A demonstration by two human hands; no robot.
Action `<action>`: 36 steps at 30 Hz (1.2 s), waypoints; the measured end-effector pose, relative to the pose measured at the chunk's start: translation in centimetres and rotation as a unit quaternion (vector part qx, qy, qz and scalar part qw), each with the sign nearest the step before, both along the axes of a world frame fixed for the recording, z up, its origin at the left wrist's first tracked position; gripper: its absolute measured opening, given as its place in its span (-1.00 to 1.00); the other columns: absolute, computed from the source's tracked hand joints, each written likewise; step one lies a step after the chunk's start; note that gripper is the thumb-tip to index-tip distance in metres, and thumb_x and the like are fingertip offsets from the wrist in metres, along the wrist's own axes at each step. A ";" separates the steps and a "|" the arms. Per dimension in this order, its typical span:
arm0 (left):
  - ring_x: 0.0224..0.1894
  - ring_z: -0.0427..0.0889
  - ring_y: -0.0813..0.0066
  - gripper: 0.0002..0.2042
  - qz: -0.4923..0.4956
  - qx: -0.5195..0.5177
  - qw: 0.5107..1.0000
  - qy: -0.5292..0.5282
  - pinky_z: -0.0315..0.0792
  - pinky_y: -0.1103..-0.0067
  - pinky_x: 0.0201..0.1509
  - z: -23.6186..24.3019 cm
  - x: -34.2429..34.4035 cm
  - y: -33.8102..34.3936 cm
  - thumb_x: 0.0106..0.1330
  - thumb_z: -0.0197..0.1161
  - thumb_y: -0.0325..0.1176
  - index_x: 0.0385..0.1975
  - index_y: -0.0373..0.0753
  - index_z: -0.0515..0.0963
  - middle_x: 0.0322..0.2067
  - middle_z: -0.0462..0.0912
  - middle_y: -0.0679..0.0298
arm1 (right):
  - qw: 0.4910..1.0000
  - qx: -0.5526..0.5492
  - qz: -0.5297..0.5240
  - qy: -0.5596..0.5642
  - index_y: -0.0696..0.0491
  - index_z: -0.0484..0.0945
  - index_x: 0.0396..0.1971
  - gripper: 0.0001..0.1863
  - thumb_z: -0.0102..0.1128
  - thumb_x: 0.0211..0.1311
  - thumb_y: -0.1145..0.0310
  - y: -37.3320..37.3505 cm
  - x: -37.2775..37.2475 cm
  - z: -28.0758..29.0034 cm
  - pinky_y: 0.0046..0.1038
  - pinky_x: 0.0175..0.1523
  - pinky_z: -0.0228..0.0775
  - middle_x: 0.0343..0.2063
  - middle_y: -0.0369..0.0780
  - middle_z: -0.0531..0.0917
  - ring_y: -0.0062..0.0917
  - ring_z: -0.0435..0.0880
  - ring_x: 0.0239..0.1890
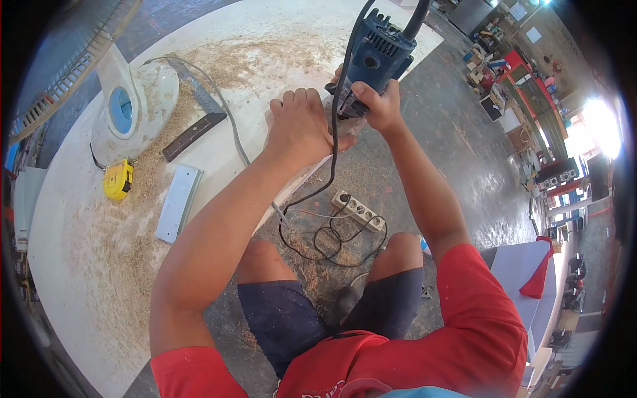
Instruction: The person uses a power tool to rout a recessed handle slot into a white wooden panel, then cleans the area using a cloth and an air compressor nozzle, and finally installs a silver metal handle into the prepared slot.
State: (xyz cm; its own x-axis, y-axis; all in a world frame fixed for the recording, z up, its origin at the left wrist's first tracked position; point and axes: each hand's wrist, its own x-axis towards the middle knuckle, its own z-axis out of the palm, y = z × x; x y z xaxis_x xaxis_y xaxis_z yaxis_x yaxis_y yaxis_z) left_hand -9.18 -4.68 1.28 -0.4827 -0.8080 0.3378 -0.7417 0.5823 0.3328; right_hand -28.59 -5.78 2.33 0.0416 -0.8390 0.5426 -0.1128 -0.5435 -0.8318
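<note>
on the sawdust-strewn white tabletop [86,225], the left hand [298,123] lies fingers forward, any grip unclear, and just right of its fingers the right hand [383,106] wraps a blue trim router [378,60], seemingly steadying it, which calls for even pressure.

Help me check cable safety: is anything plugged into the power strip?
Occupied: a black plug sits at one end of the power strip. Whether it is live, I cannot tell.
</note>
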 end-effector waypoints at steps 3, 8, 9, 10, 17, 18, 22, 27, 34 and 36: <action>0.08 0.51 0.08 -0.17 0.002 -0.011 1.000 0.005 0.31 0.22 0.17 0.1 0.1 -0.3 -0.01 0.50 0.35 -0.07 -0.41 0.57 -0.11 0.59 0.08 | 1.000 0.018 0.000 0.012 0.28 0.57 0.03 -0.37 0.40 0.11 0.06 -0.3 0.1 0.1 -0.28 0.07 0.64 -0.16 -0.08 0.75 -0.33 0.77 -0.08; 0.09 0.52 0.07 -0.17 -0.011 0.017 1.000 -0.014 0.32 0.20 0.17 0.1 -0.1 -0.1 -0.02 0.51 0.34 -0.07 -0.40 0.57 -0.11 0.60 0.07 | 1.000 -0.009 -0.003 0.012 0.28 0.57 0.04 -0.37 0.39 0.13 0.08 0.0 -0.1 0.0 -0.27 0.08 0.64 -0.16 -0.07 0.76 -0.33 0.78 -0.07; 0.09 0.52 0.07 -0.17 -0.008 0.014 1.000 -0.015 0.32 0.20 0.17 0.1 -0.1 -0.1 -0.02 0.51 0.34 -0.07 -0.40 0.57 -0.11 0.60 0.07 | 1.000 -0.004 -0.003 0.010 0.28 0.57 0.04 -0.37 0.39 0.13 0.08 0.1 -0.2 0.0 -0.27 0.08 0.64 -0.16 -0.07 0.76 -0.33 0.78 -0.07; 0.09 0.52 0.08 -0.17 -0.002 0.005 1.000 -0.008 0.32 0.20 0.17 0.1 -0.2 0.0 -0.02 0.52 0.33 -0.07 -0.40 0.57 -0.12 0.60 0.08 | 1.000 0.001 -0.002 0.007 0.28 0.57 0.04 -0.38 0.39 0.13 0.08 0.0 -0.2 -0.1 -0.28 0.08 0.64 -0.15 -0.07 0.76 -0.32 0.78 -0.06; 0.09 0.52 0.07 -0.14 -0.015 0.026 0.999 -0.013 0.32 0.20 0.18 0.4 0.1 -0.3 -0.03 0.51 0.35 -0.05 -0.42 0.56 -0.11 0.60 0.07 | 0.999 0.008 -0.020 0.028 0.26 0.51 0.10 -0.34 0.39 0.13 0.08 -0.4 -0.2 -0.1 -0.29 0.07 0.64 -0.12 -0.07 0.74 -0.32 0.78 -0.07; 0.09 0.52 0.07 -0.14 -0.015 0.026 0.999 -0.015 0.32 0.20 0.18 0.4 0.0 -0.1 -0.03 0.51 0.35 -0.05 -0.42 0.56 -0.11 0.60 0.07 | 0.999 0.005 -0.018 0.029 0.26 0.51 0.10 -0.34 0.39 0.13 0.08 -0.3 -0.2 -0.1 -0.29 0.07 0.64 -0.12 -0.07 0.74 -0.32 0.78 -0.07; 0.09 0.53 0.07 -0.16 -0.004 0.010 1.000 -0.008 0.32 0.18 0.19 0.4 0.0 0.1 -0.01 0.51 0.34 -0.06 -0.42 0.57 -0.11 0.61 0.06 | 1.000 -0.005 0.008 0.011 0.26 0.50 0.12 -0.33 0.38 0.14 0.08 0.0 -0.2 -0.1 -0.29 0.07 0.63 -0.12 -0.07 0.74 -0.33 0.78 -0.08; 0.08 0.52 0.07 -0.16 -0.011 0.030 0.999 -0.008 0.30 0.21 0.20 0.5 0.0 -0.2 0.00 0.50 0.34 -0.07 -0.42 0.57 -0.11 0.60 0.05 | 0.999 0.015 -0.009 0.035 0.26 0.54 0.07 -0.36 0.39 0.13 0.07 -0.2 -0.1 0.2 -0.28 0.08 0.63 -0.13 -0.07 0.74 -0.34 0.77 -0.07; 0.11 0.52 0.07 -0.16 -0.002 0.006 1.000 -0.001 0.30 0.21 0.20 0.3 -0.1 0.0 -0.01 0.50 0.35 -0.08 -0.43 0.58 -0.11 0.61 0.06 | 1.000 0.004 0.001 0.006 0.28 0.59 0.02 -0.39 0.37 0.13 0.08 0.1 -0.1 0.1 -0.28 0.09 0.63 -0.16 -0.08 0.76 -0.33 0.78 -0.08; 0.11 0.52 0.08 -0.15 -0.008 0.017 1.000 -0.008 0.30 0.22 0.20 0.3 -0.1 0.0 -0.01 0.50 0.35 -0.08 -0.43 0.58 -0.11 0.61 0.06 | 1.000 0.020 -0.009 0.008 0.28 0.58 0.03 -0.38 0.38 0.12 0.09 0.2 -0.1 0.1 -0.28 0.09 0.62 -0.15 -0.08 0.76 -0.33 0.78 -0.08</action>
State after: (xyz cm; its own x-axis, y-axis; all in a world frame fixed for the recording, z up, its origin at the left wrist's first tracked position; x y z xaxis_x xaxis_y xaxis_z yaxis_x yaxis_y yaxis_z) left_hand -9.25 -4.70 1.62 -0.5011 -0.8112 0.3012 -0.7381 0.5824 0.3406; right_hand -28.68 -5.61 2.44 0.0338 -0.8611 0.5074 -0.1358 -0.5069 -0.8512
